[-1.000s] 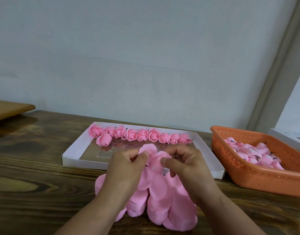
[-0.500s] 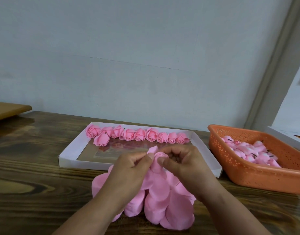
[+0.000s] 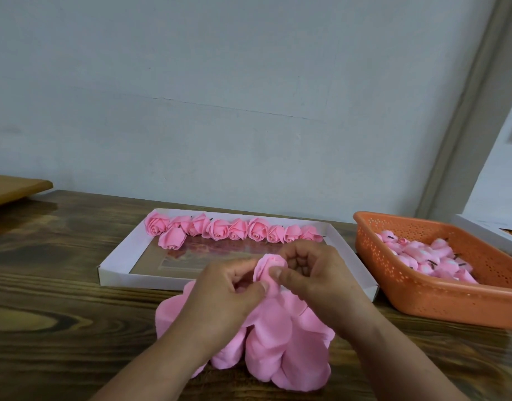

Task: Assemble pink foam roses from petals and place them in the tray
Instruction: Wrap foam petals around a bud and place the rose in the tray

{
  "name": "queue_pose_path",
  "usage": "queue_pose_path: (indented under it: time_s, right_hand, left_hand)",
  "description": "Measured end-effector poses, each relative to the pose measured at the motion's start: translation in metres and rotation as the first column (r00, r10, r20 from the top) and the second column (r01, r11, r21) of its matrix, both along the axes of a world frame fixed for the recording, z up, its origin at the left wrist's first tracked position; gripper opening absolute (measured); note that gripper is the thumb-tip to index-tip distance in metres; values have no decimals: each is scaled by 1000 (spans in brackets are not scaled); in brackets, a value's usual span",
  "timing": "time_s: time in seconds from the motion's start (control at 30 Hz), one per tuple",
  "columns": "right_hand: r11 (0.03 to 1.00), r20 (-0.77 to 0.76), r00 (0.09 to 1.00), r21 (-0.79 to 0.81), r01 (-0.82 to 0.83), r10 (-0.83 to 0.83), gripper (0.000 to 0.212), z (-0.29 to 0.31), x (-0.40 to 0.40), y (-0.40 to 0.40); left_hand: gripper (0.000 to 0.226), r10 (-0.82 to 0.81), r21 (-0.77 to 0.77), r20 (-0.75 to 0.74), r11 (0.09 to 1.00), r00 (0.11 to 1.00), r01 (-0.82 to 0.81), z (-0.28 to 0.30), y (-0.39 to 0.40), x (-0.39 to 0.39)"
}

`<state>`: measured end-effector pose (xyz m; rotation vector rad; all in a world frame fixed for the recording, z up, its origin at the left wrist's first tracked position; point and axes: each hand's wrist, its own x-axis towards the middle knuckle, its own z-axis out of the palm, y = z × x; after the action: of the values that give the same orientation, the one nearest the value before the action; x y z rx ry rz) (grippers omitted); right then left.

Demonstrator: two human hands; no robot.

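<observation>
Head view: both hands pinch the half-rolled rose (image 3: 267, 269) between them, left hand (image 3: 223, 296) and right hand (image 3: 315, 273) curled on it, the tray (image 3: 351, 256) just beyond.

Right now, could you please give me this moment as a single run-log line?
step: wrapping petal round rose bud | left hand: pinching bud | right hand: pinching bud | tray: row of finished roses at back | basket: pink buds

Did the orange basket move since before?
No. The orange basket sits just right of the white tray, the same as earlier; only the head camera shifted.
</observation>
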<state>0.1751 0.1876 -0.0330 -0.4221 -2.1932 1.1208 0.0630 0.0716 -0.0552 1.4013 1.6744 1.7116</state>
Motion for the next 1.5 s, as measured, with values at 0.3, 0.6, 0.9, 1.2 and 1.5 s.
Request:
queue_pose_path:
  time_s: [0.3,0.6,0.9,1.2,1.5]
  right_hand:
    - [993,-43,996,-94,69,-74,19,-5,-5,-7]
    - [992,-49,991,-39,123,-125,22,-6,-7,-11]
    - [976,20,981,112,188,-191,19,-10,-9,-9]
    - [978,-25,982,92,188,-187,27,-10,-10,-8]
    - [941,-138,935,49,334,-325,17,-6,-7,1]
  left_hand:
    - [23,79,36,147,996,986,-85,-7,5,1]
    - [33,175,72,-66,983,982,-171,-9,5,5]
    - [37,202,31,-126,979,971,-200,-7,3,8]
    - [34,187,42,-110,982,976,-183,-8,3,9]
    - [11,130,-4,412,990,902,-141,2,4,3]
